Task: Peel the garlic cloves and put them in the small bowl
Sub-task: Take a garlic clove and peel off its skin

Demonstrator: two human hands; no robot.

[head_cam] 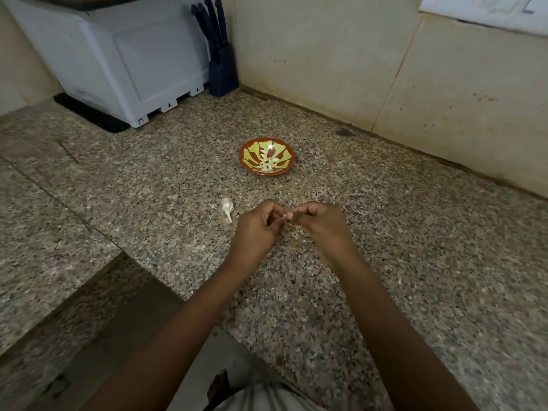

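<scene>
One garlic clove (285, 216) at mid-frame, and we are peeling it.
We are pinching it between the curled fingertips of our left hand (258, 229) and right hand (321, 225), forearms converging from the bottom edge. One small bowl (241, 157) is sitting above them at centre, holding peeled cloves (268, 165) too clustered to count. One garlic head (226, 206) is lying just left of the hands.

The light is dim, flat and greyish, with only faint shadows. A small white glare spot shines inside the bowl (252, 152). Just in front of the bowl, the left hand (258, 229) and right hand (323, 223) look slightly smeared, and the garlic clove (285, 216) pinched between them is a pale blur. Far from the bowl, the counter (148, 188) bends and darkens.
</scene>
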